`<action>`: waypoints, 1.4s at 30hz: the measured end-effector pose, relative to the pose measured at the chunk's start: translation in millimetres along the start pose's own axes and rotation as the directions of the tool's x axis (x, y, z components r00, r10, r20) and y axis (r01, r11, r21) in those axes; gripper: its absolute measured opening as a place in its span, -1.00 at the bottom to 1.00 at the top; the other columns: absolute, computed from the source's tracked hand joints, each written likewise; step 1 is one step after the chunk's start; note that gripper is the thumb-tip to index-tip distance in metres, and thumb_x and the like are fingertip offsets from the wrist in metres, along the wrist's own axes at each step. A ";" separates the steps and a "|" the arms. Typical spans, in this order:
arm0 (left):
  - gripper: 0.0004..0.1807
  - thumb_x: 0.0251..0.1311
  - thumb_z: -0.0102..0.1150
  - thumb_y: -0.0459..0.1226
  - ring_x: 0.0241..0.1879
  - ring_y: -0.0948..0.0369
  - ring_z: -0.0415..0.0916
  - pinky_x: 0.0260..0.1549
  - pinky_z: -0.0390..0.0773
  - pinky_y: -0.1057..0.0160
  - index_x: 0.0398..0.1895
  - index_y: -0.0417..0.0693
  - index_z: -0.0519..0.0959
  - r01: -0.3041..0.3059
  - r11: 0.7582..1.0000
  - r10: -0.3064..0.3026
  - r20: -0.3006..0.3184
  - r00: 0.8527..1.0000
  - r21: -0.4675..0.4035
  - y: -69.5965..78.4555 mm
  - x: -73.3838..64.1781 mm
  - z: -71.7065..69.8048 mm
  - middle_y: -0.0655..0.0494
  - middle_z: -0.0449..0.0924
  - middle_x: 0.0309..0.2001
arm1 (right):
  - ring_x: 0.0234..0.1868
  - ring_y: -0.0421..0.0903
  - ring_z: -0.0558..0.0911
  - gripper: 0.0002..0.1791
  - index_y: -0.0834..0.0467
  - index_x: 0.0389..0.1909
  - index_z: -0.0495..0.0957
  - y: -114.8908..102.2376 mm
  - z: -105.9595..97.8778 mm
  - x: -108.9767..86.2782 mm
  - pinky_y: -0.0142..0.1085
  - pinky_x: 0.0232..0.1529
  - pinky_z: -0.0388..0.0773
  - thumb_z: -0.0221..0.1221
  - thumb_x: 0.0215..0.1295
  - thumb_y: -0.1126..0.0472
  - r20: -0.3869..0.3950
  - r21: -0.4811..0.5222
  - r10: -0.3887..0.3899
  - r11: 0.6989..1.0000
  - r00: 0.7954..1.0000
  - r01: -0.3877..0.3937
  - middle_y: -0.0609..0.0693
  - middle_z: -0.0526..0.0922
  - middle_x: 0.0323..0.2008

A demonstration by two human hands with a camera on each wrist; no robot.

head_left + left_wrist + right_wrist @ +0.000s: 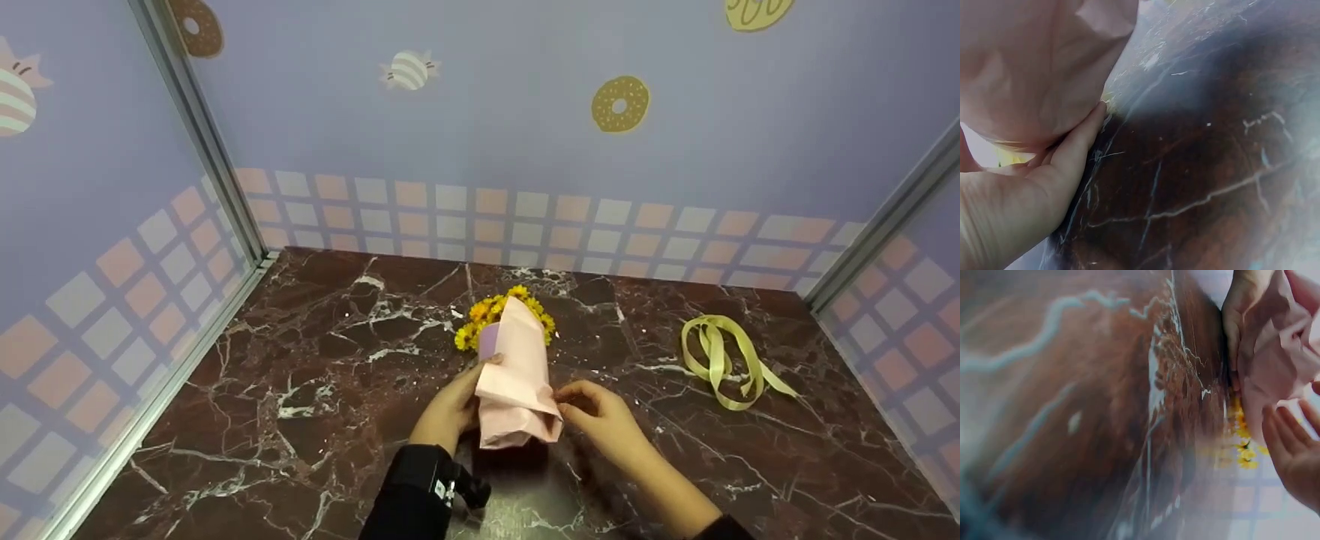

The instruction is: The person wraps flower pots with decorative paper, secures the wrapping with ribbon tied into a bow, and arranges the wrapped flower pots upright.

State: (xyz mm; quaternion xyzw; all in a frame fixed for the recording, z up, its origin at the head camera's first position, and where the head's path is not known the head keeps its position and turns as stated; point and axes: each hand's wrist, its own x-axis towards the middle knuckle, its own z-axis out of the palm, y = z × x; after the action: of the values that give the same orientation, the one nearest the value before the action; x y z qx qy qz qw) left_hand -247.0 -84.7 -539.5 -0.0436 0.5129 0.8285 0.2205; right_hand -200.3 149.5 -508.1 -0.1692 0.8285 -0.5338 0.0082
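Note:
A bouquet of yellow flowers (541, 313) lies wrapped in pale pink paper (517, 375), with a strip of purple (488, 341) showing along its left side. My left hand (450, 409) grips the wrapped bouquet from its left side, the fingers reaching under the paper (1044, 73) in the left wrist view. At the lower right edge of the wrap, my right hand (606, 421) touches the paper with its fingertips. Its fingers (1286, 430) look fairly straight beside the crumpled lower end in the right wrist view. Most of the stems are hidden by the paper.
A loosely coiled yellow-green ribbon (716, 360) lies to the right on the dark marbled tabletop (337, 465). Small pale scraps are scattered around the flowers. Patterned panels (510, 112) enclose the table at the back and both sides.

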 end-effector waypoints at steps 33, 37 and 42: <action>-0.51 0.04 0.40 -0.27 -0.33 0.10 0.61 -0.18 0.63 0.13 -0.03 -0.37 0.44 -0.087 0.985 0.049 -0.241 0.969 -0.151 -2.0 11.2 41.9 -0.06 0.62 -0.30 | -0.75 0.05 0.46 -0.83 0.22 -0.67 0.47 -7.3 10.2 -6.9 -0.11 -0.75 0.38 0.31 -0.15 0.33 -0.111 -0.920 -0.622 0.359 0.775 0.157 0.05 0.49 -0.67; -0.40 -0.02 0.44 -0.29 -0.38 0.12 0.59 -0.26 0.65 0.16 0.03 -0.35 0.36 -0.100 0.990 0.064 -0.303 0.951 -0.104 3.1 6.3 53.3 -0.04 0.59 -0.33 | -0.77 0.02 0.43 -0.78 0.19 -0.72 0.42 -5.8 7.8 -6.6 -0.13 -0.75 0.36 0.33 -0.27 0.31 -0.045 -0.939 -0.632 0.292 0.774 0.183 0.04 0.46 -0.70; -0.49 -0.04 0.44 -0.28 -0.44 0.15 0.57 -0.33 0.65 0.21 -0.09 -0.36 0.43 -0.105 0.993 0.080 -0.344 0.936 -0.055 2.1 6.7 55.2 0.00 0.59 -0.40 | -0.80 -0.02 0.37 -0.69 0.11 -0.82 0.30 -5.0 6.6 -8.9 -0.20 -0.76 0.28 0.31 -0.32 0.32 -0.012 -0.941 -0.685 0.254 0.728 0.223 -0.01 0.43 -0.78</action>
State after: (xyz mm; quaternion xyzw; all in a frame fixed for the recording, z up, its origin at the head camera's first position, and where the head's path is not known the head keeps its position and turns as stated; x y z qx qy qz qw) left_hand -245.3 -35.3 -513.8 -0.1700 0.5144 0.8359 0.0875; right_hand -189.2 144.5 -508.0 -0.2644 0.8668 -0.0040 -0.4227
